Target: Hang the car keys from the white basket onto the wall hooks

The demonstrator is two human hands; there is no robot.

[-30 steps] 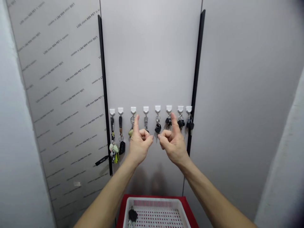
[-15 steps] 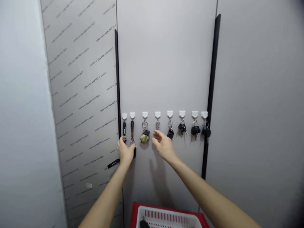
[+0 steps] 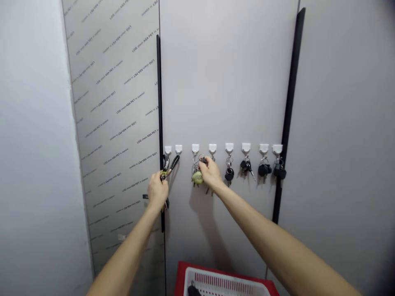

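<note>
My left hand (image 3: pixel 158 190) is closed around two keychains at the left end of the row. One has a black strap (image 3: pixel 174 163), drawn slantwise down from the second hook; the other hangs by the first hook (image 3: pixel 168 149). Black parts stick out below and beside my fist. With finger and thumb, my right hand (image 3: pixel 211 172) pinches a key ring beside the third hook (image 3: pixel 195 148). A yellow-green fob (image 3: pixel 197 177) and small keys dangle under it. The keys on the fourth hook (image 3: pixel 212 148) are mostly hidden behind my right hand.
More black-headed key bunches (image 3: pixel 229 173) hang from the white hooks to the right. A white basket (image 3: pixel 222 274) on a red surface (image 3: pixel 182 269) stands below, with a black object (image 3: pixel 194 290) inside. Long black handles (image 3: pixel 288 119) run down the panel edges.
My left hand has closed on the two keychains and pulled the second strap aslant. My right hand has moved left from the fourth hook to the ring with the yellow-green fob.
</note>
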